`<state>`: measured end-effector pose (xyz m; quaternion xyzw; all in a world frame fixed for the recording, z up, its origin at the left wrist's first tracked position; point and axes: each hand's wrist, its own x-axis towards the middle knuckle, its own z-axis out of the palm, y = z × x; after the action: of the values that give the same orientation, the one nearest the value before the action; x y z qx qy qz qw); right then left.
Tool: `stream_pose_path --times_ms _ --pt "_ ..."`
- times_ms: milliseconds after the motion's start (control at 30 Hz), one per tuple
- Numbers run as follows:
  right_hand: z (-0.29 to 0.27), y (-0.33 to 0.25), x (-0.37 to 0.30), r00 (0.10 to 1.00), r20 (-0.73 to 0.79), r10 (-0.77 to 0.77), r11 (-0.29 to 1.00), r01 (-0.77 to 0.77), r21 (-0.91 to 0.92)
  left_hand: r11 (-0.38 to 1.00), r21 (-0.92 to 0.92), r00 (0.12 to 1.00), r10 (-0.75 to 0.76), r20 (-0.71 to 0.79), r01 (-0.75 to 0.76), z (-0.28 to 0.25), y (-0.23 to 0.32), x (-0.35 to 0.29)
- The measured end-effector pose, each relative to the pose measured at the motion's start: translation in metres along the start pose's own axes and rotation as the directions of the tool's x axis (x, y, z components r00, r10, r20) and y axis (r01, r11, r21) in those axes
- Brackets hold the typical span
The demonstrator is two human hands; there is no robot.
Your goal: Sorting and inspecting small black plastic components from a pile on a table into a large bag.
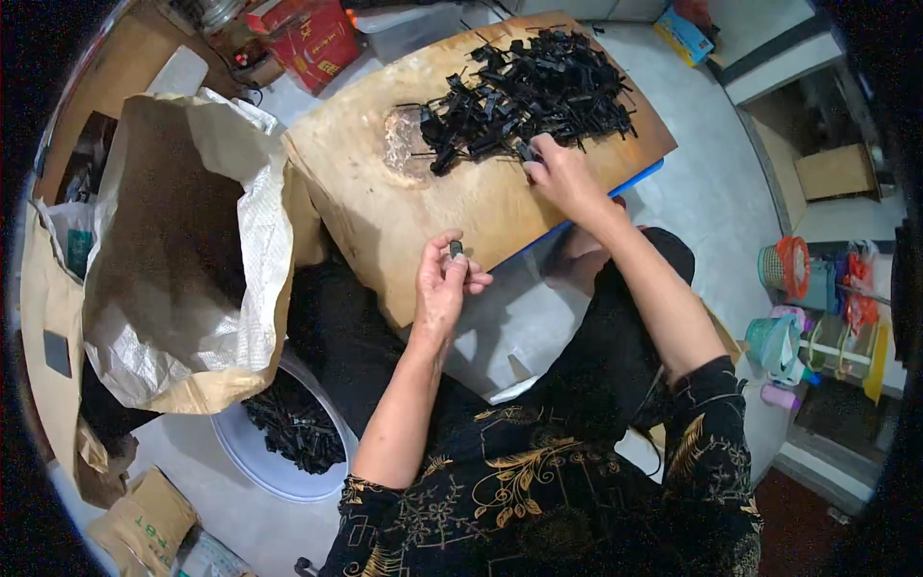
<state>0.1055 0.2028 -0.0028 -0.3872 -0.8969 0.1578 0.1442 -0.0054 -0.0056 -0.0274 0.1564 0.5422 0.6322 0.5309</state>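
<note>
A heap of small black plastic parts [553,87], many with thin sprue-like sticks, covers the far right of a worn wooden board [356,202]. My left hand [444,279] is raised over the board's near edge, its thumb and fingers pinching a small black plastic part [456,248]. At the near side of the heap, my right hand [569,183] is closed, thumb against forefinger. A small dark grey object [525,152] shows at its fingertips; whether it is a tool or one of the parts, I cannot make out.
Left of the board stands a large open paper-and-woven sack [264,260]. Below it, a white tub [332,471] holds more black parts. A red box [306,43] and a clear plastic bin [409,34] sit behind the board. Baskets [774,341] hang at the right.
</note>
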Motion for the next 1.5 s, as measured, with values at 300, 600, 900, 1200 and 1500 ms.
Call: stream_pose_path --times_ms 300,600,900,1200,1500 --pt "0.011 -0.008 0.007 0.998 0.050 0.038 0.955 -0.022 -0.297 0.988 -0.120 0.990 -0.105 -0.092 0.094 0.004 0.001 -0.007" --pt "0.024 -0.012 0.002 0.999 0.000 -0.035 0.963 0.034 0.267 0.948 -0.290 0.991 -0.131 0.017 0.131 -0.012 -0.005 -0.010" --pt "0.035 -0.048 -0.013 0.963 -0.043 -0.265 0.925 0.267 0.269 0.986 -0.159 0.992 -0.073 -0.102 0.057 -0.021 0.017 -0.009" --pt "-0.003 -0.078 -0.081 0.772 0.065 -0.632 0.762 0.604 0.233 0.971 -0.238 0.986 0.053 0.159 -0.014 -0.019 0.000 -0.019" --pt "-0.040 -0.078 -0.123 0.681 0.082 -0.727 0.682 0.731 -0.020 0.928 -0.258 0.904 -0.150 0.399 0.268 -0.008 -0.002 -0.055"
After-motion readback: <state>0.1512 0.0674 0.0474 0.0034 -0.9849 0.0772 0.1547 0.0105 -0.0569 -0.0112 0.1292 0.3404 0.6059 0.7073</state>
